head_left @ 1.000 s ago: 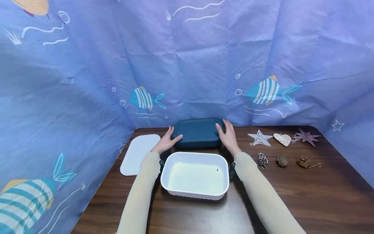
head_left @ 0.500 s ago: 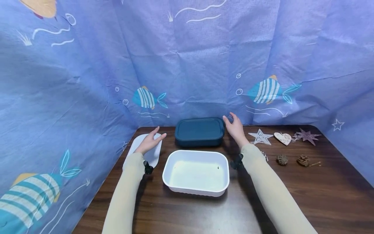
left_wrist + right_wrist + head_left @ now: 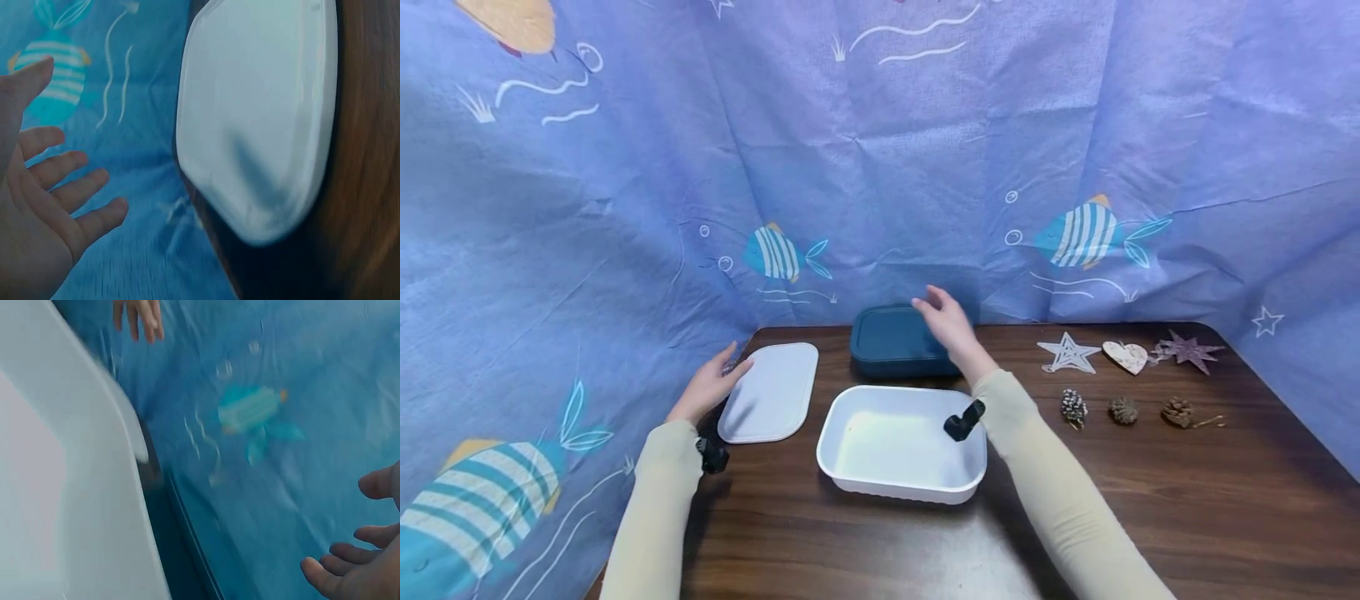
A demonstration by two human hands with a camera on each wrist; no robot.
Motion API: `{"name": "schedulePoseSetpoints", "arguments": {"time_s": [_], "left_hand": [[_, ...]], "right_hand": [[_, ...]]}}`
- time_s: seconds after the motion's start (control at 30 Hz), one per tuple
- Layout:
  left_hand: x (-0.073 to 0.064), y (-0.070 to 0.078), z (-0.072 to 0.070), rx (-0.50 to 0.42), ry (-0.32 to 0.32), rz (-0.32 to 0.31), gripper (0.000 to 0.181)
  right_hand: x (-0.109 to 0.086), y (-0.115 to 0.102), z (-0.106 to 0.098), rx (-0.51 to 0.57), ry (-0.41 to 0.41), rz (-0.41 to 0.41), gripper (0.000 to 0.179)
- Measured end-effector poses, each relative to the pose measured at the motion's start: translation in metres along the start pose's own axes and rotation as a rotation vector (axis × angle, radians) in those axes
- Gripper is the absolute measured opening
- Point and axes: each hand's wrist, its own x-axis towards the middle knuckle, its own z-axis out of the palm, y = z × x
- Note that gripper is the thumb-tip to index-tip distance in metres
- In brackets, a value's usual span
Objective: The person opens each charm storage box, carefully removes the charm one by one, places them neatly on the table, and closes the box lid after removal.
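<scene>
My left hand [image 3: 706, 390] hovers at the left edge of a white rectangular lid [image 3: 771, 392], fingers spread and holding nothing; the left wrist view shows the hand [image 3: 53, 187] apart from the lid [image 3: 256, 112]. In the head view, my right hand [image 3: 949, 323] is raised in front of a dark blue lidded box [image 3: 887, 340] and hides part of it. Nothing lies in that hand, and its fingers are loosely spread in the right wrist view. Below it stands an open white rectangular container [image 3: 887, 450], whose right rim is partly covered by my wrist camera.
At the right of the wooden table [image 3: 1210, 492] lie a white star [image 3: 1067, 353], a heart [image 3: 1125, 357] and a purple star [image 3: 1191, 350]. Nearer are a frosted pine cone [image 3: 1073, 407], a small round cone [image 3: 1123, 410] and a brown cone [image 3: 1177, 412]. Blue fish-print cloth [image 3: 910, 167] hangs behind.
Both hands have left the sides of the blue box. My left hand moved left across to the white lid's far side; my right hand went outward, then swung left in front of the box.
</scene>
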Motion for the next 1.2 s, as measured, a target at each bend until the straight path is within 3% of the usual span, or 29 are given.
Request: {"name": "schedulePoseSetpoints", "arguments": {"time_s": [0.23, 0.4, 0.63, 0.83, 1.0, 1.2], "left_hand": [[-0.023, -0.023, -0.02, 0.014, 0.028, -0.066, 0.091], [-0.033, -0.03, -0.018, 0.018, 0.051, -0.082, 0.087], [-0.039, -0.04, -0.009, 0.027, 0.039, -0.071, 0.08], [-0.039, -0.048, 0.004, 0.06, 0.036, -0.107, 0.076], [-0.037, -0.05, 0.012, 0.062, 0.023, -0.116, 0.072], [-0.033, -0.053, 0.016, 0.016, -0.034, -0.109, 0.072]], "right_hand": [[-0.024, -0.009, 0.071, 0.138, -0.037, 0.022, 0.061], [-0.048, -0.013, 0.119, 0.188, -0.038, 0.001, 0.063], [-0.08, -0.008, 0.176, 0.11, -0.037, 0.019, 0.067], [-0.107, -0.002, 0.204, 0.067, -0.101, -0.015, 0.072], [-0.117, 0.006, 0.219, -0.005, -0.164, -0.053, 0.074], [-0.122, 0.011, 0.227, -0.238, -0.315, -0.096, 0.079]]}}
